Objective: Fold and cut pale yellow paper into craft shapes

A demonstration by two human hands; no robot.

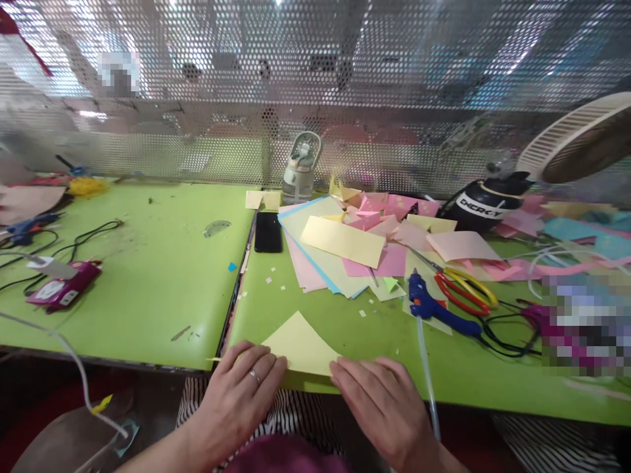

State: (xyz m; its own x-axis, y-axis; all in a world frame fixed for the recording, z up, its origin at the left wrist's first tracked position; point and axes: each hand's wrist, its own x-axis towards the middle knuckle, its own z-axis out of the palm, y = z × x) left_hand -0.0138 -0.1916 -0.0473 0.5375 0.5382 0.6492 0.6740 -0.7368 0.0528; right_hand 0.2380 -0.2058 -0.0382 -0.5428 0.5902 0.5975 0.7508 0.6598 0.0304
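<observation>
Plain paper, pierced metal
Smooth, matt yellow paper (302,345); smooth green tabletop (167,282) with a soft sheen; metal-looking perforated screen (211,121); glossy black phone (269,232); blue plastic glue gun (444,315); striped cloth (290,410).

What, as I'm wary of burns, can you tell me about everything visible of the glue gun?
The glue gun is blue, apparently plastic, with a metallic-looking tip and an orange trigger. It lies on its side, partly on pale paper, tip pointing away. A translucent stick runs from its rear past the table edge. The right hand doesn't touch its body. Whether it is hot can't be seen.
</observation>
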